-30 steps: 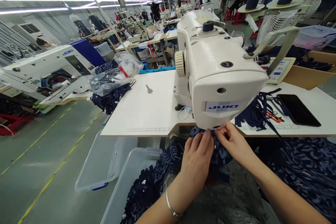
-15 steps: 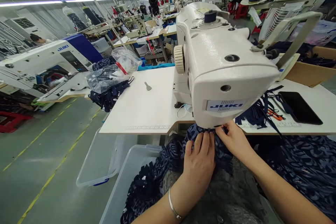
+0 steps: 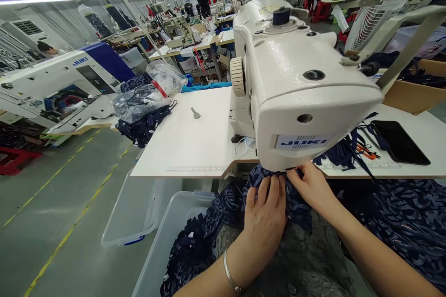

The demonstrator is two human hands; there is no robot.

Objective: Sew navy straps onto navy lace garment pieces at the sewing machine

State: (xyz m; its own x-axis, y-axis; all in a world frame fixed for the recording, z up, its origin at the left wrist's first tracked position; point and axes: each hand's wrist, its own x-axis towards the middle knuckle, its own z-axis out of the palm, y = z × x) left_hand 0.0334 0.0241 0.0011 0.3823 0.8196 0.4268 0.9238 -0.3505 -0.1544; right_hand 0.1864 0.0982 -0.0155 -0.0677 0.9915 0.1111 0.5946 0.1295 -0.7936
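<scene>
Dark navy patterned fabric (image 3: pixel 256 176) runs under the head of a white JUKI sewing machine (image 3: pixel 313 97). Over the fabric, just below the machine head, my left hand (image 3: pixel 266 213) has its fingers bent onto the cloth and its thumb hidden. My right hand (image 3: pixel 311 185) pinches the cloth's edge at the right, close under the machine head. The needle and presser foot are hidden behind the head. More of the same fabric trails down left into a clear plastic bin (image 3: pixel 163 236).
The white tabletop (image 3: pixel 198 144) carries a small metal key-like piece (image 3: pixel 195 113). At right lie a black phone (image 3: pixel 400 143), orange-handled snips (image 3: pixel 367 152) and navy strips (image 3: pixel 343 151). Bagged navy pieces (image 3: pixel 139 106) are at the left edge. A patterned fabric pile (image 3: pixel 407 218) hangs lower right.
The view has shifted slightly, so the machine head looks a little larger and farther right. Both hands keep nearly the same place on the fabric.
</scene>
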